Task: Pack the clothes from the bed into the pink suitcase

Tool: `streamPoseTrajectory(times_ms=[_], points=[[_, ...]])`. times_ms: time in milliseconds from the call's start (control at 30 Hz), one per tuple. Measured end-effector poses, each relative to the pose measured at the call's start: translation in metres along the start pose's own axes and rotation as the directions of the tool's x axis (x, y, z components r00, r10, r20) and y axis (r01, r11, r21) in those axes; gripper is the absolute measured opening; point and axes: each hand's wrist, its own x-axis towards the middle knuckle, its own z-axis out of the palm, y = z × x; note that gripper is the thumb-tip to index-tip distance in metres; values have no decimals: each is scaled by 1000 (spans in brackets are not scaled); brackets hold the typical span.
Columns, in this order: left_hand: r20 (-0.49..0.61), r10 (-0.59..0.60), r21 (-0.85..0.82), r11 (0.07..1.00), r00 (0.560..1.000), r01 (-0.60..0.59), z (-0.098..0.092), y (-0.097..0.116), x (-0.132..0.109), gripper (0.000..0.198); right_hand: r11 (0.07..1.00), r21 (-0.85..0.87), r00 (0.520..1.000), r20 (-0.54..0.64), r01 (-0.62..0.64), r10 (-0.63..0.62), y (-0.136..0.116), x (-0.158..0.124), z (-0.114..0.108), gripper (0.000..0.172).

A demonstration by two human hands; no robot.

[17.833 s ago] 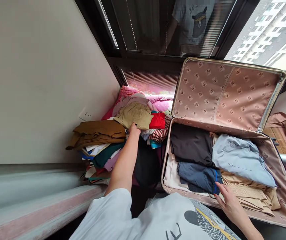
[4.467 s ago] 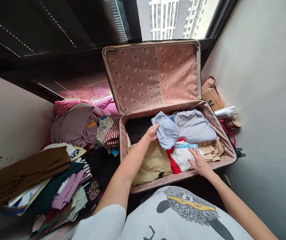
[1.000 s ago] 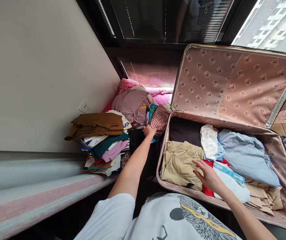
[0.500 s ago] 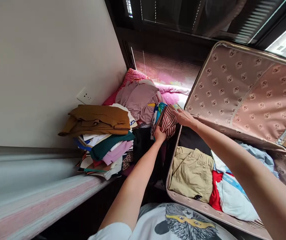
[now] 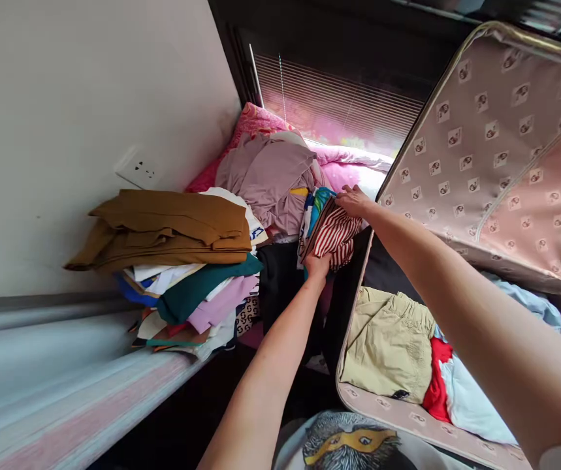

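A red-and-white striped garment [image 5: 337, 234], folded, is between my two hands beside the suitcase's left edge. My left hand [image 5: 318, 264] is closed on its lower edge, its fingers partly hidden under the cloth. At its upper edge my right hand [image 5: 353, 201] grips the fabric, fingers bent over it. Blue-green clothing [image 5: 320, 201] lies against the striped piece on the left. The open suitcase [image 5: 353, 395] stands to the right, holding khaki shorts [image 5: 388, 346], a red cloth [image 5: 439, 378] and a white garment [image 5: 476, 398].
On the left rises a tall stack of folded clothes, with brown trousers [image 5: 172, 228] on top and a dark green piece [image 5: 206, 287] below. A mauve garment [image 5: 270, 176] is heaped behind. The suitcase lid [image 5: 486, 143] stands raised. A wall socket [image 5: 138, 168] is at left.
The view has shifted closer, lower and a little left. Both hands remain on the striped garment, and my right hand sits slightly further over its top edge.
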Motion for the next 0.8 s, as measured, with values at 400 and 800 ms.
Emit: streamPoseTrajectory(times_ms=[400, 800], points=[[148, 444, -494, 808, 884, -323, -103, 89, -45, 60, 823, 548, 934, -353, 151, 63, 34, -167, -106, 31], [766, 6, -50, 998, 643, 50, 26, 86, -106, 59, -150, 986, 878, 139, -78, 458, 42, -358, 62, 33]])
